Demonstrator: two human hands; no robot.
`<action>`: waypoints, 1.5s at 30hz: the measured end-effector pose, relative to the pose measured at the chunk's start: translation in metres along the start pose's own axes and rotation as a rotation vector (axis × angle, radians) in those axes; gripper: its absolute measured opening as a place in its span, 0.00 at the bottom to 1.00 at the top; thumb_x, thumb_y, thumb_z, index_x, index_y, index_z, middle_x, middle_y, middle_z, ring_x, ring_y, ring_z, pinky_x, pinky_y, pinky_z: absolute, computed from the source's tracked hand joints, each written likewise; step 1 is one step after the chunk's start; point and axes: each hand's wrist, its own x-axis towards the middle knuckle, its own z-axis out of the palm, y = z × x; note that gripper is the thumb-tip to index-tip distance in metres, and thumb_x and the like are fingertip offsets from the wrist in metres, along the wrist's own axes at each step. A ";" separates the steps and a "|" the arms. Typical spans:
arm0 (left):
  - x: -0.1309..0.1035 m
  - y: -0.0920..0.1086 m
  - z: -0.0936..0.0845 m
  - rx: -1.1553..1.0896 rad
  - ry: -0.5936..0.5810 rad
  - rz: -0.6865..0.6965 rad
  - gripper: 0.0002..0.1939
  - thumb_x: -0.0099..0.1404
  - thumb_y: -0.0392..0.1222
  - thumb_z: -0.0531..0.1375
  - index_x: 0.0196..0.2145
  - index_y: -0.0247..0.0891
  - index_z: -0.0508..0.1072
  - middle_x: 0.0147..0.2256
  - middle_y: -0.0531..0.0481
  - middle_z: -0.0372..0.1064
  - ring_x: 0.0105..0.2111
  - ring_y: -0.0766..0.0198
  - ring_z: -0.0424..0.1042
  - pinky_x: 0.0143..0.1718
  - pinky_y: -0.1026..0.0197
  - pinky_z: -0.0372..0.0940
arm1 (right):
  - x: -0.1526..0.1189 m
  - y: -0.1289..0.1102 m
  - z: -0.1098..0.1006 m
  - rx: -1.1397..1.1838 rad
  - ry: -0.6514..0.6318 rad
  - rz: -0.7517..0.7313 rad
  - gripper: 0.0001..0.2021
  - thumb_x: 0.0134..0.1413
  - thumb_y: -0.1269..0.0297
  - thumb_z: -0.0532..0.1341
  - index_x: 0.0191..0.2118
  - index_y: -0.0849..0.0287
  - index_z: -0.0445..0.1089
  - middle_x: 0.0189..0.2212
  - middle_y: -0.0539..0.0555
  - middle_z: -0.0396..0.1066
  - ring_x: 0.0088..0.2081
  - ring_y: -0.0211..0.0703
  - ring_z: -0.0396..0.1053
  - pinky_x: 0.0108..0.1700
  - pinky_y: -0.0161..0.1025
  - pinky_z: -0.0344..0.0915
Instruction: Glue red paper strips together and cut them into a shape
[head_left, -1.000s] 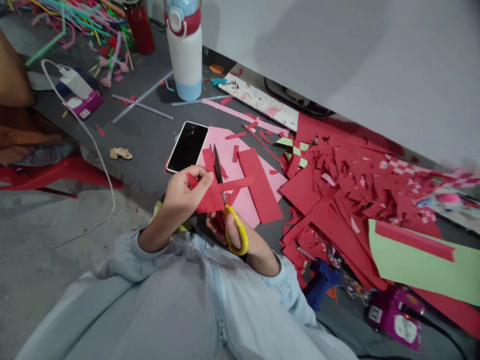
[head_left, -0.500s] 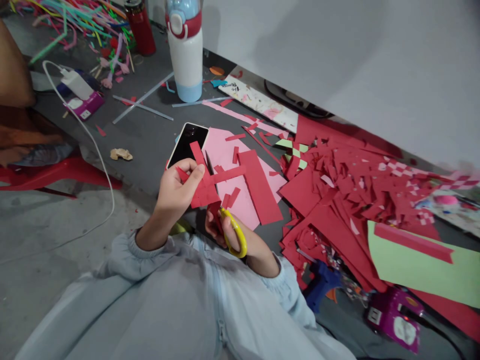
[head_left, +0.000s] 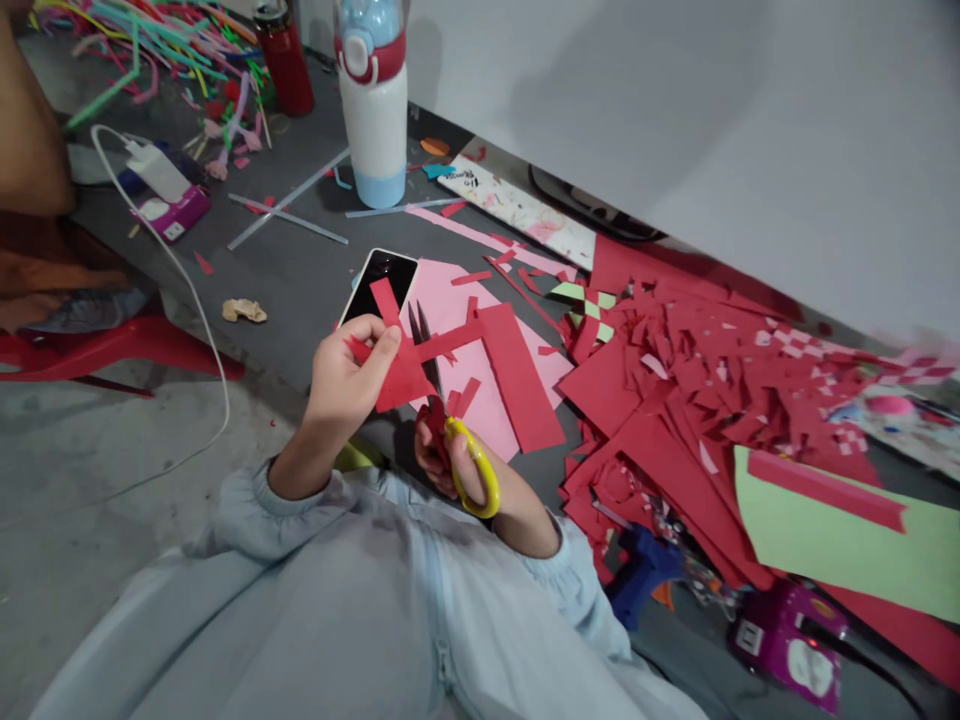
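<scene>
The left hand (head_left: 346, 370) pinched red paper (head_left: 400, 382), seemingly part-cut, the right hand (head_left: 468, 472) gripped scissors (head_left: 457, 430), and a broad red strip (head_left: 520, 380) lay to the right, apparently unslit.

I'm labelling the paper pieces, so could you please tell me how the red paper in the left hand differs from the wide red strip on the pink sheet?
The red paper is pinched in the left hand, while the wide red strip lies mostly on the pink sheet, held by neither hand. The red paper has narrow arms sticking out; the wide red strip is a long, plain rectangle. Both are red.
</scene>
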 end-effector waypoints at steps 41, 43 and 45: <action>-0.005 0.029 -0.022 0.638 -0.083 0.452 0.10 0.66 0.42 0.59 0.28 0.41 0.77 0.27 0.53 0.74 0.28 0.66 0.70 0.32 0.62 0.63 | -0.002 0.018 -0.004 0.145 0.036 0.140 0.27 0.56 0.30 0.51 0.38 0.52 0.53 0.24 0.43 0.54 0.18 0.31 0.47 0.16 0.32 0.48; -0.002 0.022 -0.020 0.411 -0.068 0.244 0.09 0.64 0.43 0.60 0.27 0.40 0.75 0.26 0.53 0.73 0.27 0.67 0.68 0.29 0.63 0.62 | -0.002 0.018 -0.004 0.145 0.006 0.121 0.28 0.57 0.30 0.50 0.38 0.53 0.53 0.25 0.43 0.55 0.18 0.30 0.48 0.16 0.32 0.49; 0.000 0.017 -0.019 0.219 -0.058 0.087 0.10 0.63 0.46 0.62 0.26 0.39 0.73 0.24 0.54 0.70 0.24 0.68 0.65 0.25 0.64 0.60 | -0.002 0.016 -0.004 0.128 -0.016 0.110 0.28 0.57 0.30 0.50 0.38 0.53 0.53 0.25 0.43 0.55 0.19 0.30 0.48 0.16 0.31 0.50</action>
